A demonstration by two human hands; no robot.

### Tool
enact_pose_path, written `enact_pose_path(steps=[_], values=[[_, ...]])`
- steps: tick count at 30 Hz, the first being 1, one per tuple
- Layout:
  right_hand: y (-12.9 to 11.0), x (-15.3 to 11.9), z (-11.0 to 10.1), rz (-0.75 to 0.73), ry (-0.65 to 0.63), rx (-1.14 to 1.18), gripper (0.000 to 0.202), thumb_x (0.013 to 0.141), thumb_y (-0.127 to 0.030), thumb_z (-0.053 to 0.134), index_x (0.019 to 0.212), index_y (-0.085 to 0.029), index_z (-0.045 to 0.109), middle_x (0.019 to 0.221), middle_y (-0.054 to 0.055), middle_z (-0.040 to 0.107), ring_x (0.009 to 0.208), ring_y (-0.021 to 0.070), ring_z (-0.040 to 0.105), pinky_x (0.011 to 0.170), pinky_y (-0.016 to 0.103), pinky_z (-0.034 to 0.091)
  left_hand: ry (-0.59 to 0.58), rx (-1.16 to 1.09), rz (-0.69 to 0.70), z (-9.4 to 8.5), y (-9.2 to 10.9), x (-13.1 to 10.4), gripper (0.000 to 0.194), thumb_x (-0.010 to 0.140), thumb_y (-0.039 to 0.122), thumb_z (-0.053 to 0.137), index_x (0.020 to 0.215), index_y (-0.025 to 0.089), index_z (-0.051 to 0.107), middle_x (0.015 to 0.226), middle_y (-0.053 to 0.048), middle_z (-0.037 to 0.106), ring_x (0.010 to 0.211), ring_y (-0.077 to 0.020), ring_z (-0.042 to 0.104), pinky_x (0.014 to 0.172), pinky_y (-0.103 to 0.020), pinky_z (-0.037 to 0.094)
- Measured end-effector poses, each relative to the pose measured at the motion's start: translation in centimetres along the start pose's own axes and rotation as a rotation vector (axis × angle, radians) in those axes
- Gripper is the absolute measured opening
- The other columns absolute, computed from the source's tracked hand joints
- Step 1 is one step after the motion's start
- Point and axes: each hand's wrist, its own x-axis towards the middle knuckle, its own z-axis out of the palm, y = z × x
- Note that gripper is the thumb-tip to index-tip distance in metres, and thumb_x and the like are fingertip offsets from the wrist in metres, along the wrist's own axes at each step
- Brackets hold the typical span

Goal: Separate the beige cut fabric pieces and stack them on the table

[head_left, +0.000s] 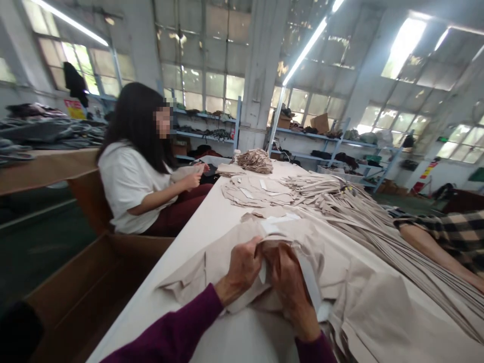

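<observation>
Beige fabric (223, 252) lies bunched on the white table (212, 335) in front of me. My left hand (244, 264) is closed on an edge of this fabric, knuckles up. Close beside it on the right, my right hand (289, 277) reaches in under a raised fold, its fingers curled against the cloth and partly hidden. White strips show along the fold between and beside my hands. More loose beige fabric (393, 307) is heaped to the right of my right hand.
Farther up the table lie flat beige pieces (257, 190), a stacked bundle (255, 161) and long beige strips (359, 217). A seated person (132, 176) holds cloth at the left, by an open cardboard box (94, 282). Another person's arm (434, 247) reaches in from the right.
</observation>
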Motion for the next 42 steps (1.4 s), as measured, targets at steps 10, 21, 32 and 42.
enact_pose_path(steps=[10,21,32,42], values=[[-3.0,1.0,-0.7,-0.372,0.383,-0.302,0.048,0.075,-0.014,0.062,0.122,-0.014,0.052,0.113,0.017,0.058,0.107,0.0302,0.054,0.089,0.047,0.045,0.213,0.141,-0.193,-2.4,-1.6,2.6,0.024,0.079,0.015,0.038,0.058,0.015,0.049,0.051,0.002,0.042,0.050,-0.0101,0.034,0.050,-0.025,0.024],[-2.5,1.0,1.2,0.212,-0.129,0.120,0.025,0.078,-0.039,0.057,0.064,-0.019,0.049,0.055,-0.004,0.048,0.049,0.0105,0.045,0.044,0.020,0.035,0.055,0.338,-0.100,-2.1,0.5,1.7,0.025,0.084,0.017,0.036,0.082,0.015,0.061,0.065,-0.007,0.066,0.058,-0.0188,0.060,0.054,-0.027,0.034],[-1.5,0.8,-0.6,-0.140,0.278,-0.241,0.027,0.089,-0.022,0.036,0.096,-0.011,0.060,0.073,0.010,0.068,0.057,0.0175,0.061,0.054,0.025,0.045,0.234,0.616,0.381,-2.9,2.6,-0.5,0.037,0.080,0.006,0.037,0.115,0.006,0.051,0.069,-0.009,0.069,0.048,-0.0178,0.062,0.043,-0.025,0.040],[-0.6,0.6,-0.8,0.349,-0.014,0.374,0.037,0.077,-0.050,0.057,0.061,-0.016,0.054,0.054,-0.001,0.052,0.054,0.0136,0.047,0.050,0.024,0.041,-0.217,0.100,0.361,0.2,4.1,-2.2,0.036,0.075,0.012,0.045,0.110,0.009,0.054,0.098,-0.015,0.062,0.088,-0.0235,0.058,0.076,-0.032,0.049]])
